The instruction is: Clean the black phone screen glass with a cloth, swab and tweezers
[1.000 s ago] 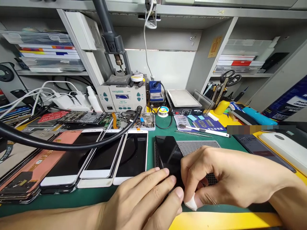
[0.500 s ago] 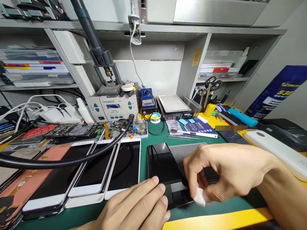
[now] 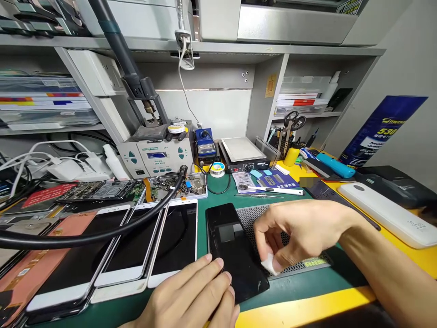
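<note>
A black smartphone (image 3: 235,269) lies on the green work mat, its glossy face up. My left hand (image 3: 191,296) rests along its lower left side, fingers stretched out and close together; the thumb is hidden. In a pinch between thumb and fingers, my right hand (image 3: 293,232) holds a small folded white wipe (image 3: 270,263) at the phone's lower right edge. Part of a grey perforated pad (image 3: 252,212) shows under the right hand and beside the phone.
Several white-framed phone screens (image 3: 175,237) lie at left, crossed by a thick black hose (image 3: 102,238). Behind stand a hot-air station (image 3: 157,157) and a heating plate (image 3: 244,152). A toothbrush (image 3: 273,189) lies beyond the pad. At right are a white power bank (image 3: 385,214) and a blue spray can (image 3: 378,132).
My right hand has moved the wipe up and left, from the phone's bottom right corner to its right edge. The left hand stays at the phone. The whole view has shifted slightly.
</note>
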Demonstrator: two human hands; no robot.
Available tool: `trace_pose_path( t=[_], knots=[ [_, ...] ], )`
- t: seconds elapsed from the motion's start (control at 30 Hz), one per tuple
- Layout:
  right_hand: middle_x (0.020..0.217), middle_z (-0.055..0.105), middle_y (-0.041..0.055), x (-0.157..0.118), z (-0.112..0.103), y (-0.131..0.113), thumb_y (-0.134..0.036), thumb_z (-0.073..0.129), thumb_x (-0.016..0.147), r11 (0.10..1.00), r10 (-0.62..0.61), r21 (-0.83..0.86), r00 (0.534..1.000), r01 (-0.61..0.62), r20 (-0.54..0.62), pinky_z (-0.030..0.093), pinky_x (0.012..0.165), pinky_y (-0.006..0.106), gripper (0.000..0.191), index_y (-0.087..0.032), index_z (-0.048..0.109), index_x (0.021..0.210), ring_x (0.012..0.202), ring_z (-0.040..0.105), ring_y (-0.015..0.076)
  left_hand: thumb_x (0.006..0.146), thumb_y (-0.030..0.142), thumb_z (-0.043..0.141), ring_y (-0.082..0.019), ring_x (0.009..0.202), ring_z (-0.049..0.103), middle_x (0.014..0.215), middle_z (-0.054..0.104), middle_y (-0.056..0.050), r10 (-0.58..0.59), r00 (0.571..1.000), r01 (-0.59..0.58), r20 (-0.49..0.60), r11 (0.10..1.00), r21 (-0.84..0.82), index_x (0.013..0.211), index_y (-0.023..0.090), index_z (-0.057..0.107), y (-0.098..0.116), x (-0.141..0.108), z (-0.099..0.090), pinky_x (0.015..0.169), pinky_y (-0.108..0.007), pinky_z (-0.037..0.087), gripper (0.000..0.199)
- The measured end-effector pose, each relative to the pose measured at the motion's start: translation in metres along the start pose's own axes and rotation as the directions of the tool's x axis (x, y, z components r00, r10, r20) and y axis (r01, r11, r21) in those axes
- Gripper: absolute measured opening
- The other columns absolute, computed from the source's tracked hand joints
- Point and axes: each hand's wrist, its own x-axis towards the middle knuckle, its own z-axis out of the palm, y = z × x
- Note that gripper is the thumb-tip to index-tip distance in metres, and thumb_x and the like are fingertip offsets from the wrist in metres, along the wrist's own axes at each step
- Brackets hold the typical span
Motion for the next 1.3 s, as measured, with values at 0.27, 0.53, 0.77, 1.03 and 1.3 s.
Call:
trace_pose_path(
  t=[0.27, 0.53, 0.77, 1.03, 1.3],
  knots=[
    [0.075, 0.070, -0.0025, 0.004, 0.023, -0.020, -0.019, 0.075, 0.071, 0.943, -0.020, -0.333, 0.999, 0.005, -0.042, 0.039, 0.050, 0.021, 0.011, -0.024, 0.075, 0.081, 0.068, 0.062, 0.0165, 0.086, 0.009, 0.065, -0.022, 0.097, 0.076, 0.099, 0.081, -0.005, -0.011, 0.989, 0.013, 0.149, 1.000, -0.009, 0.096, 0.014, 0.075, -0.001, 0.003, -0.012, 0.089, -0.034, 0.064, 0.014],
    [0.072, 0.068, -0.0034, 0.004, 0.014, -0.013, -0.021, 0.073, 0.075, 0.936, -0.045, -0.351, 0.993, 0.004, -0.109, 0.038, 0.049, 0.020, 0.007, -0.023, 0.073, 0.082, 0.060, 0.058, 0.0129, 0.084, 0.007, 0.067, -0.021, 0.102, 0.075, 0.098, 0.081, -0.004, -0.064, 0.988, 0.060, 0.138, 0.998, 0.028, 0.096, 0.015, 0.075, 0.006, -0.001, -0.010, 0.091, -0.034, 0.060, 0.016],
    [0.083, 0.075, -0.0014, 0.009, 0.006, -0.003, -0.024, 0.070, 0.082, 0.973, -0.057, -0.233, 0.977, 0.009, -0.203, 0.044, 0.055, 0.022, 0.009, -0.022, 0.075, 0.089, 0.067, 0.065, 0.0147, 0.081, 0.001, 0.066, -0.020, 0.102, 0.074, 0.096, 0.080, -0.003, -0.086, 0.993, 0.083, 0.076, 0.996, 0.045, 0.095, 0.014, 0.074, 0.010, -0.005, -0.008, 0.089, -0.033, 0.061, 0.021],
    [0.091, 0.078, 0.0048, 0.021, -0.002, 0.003, -0.028, 0.068, 0.086, 0.998, -0.059, 0.007, 0.945, 0.065, -0.322, 0.050, 0.068, 0.028, 0.019, -0.017, 0.082, 0.093, 0.079, 0.068, 0.0211, 0.078, 0.004, 0.062, -0.018, 0.084, 0.077, 0.080, 0.078, -0.001, 0.148, 0.987, -0.143, -0.066, 0.987, 0.068, 0.083, 0.014, 0.072, -0.008, 0.004, -0.003, 0.069, -0.025, 0.064, 0.015],
    [0.074, 0.067, -0.0003, 0.045, -0.003, 0.022, -0.038, 0.075, 0.082, 0.940, 0.005, 0.305, 0.890, 0.151, -0.456, 0.044, 0.058, 0.026, 0.029, -0.015, 0.075, 0.099, 0.064, 0.057, 0.0136, 0.079, 0.001, 0.058, -0.017, 0.071, 0.075, 0.070, 0.073, 0.000, 0.158, 0.979, -0.151, -0.126, 0.986, 0.065, 0.077, 0.015, 0.069, -0.012, 0.014, -0.003, 0.059, -0.025, 0.062, 0.018]
  ],
)
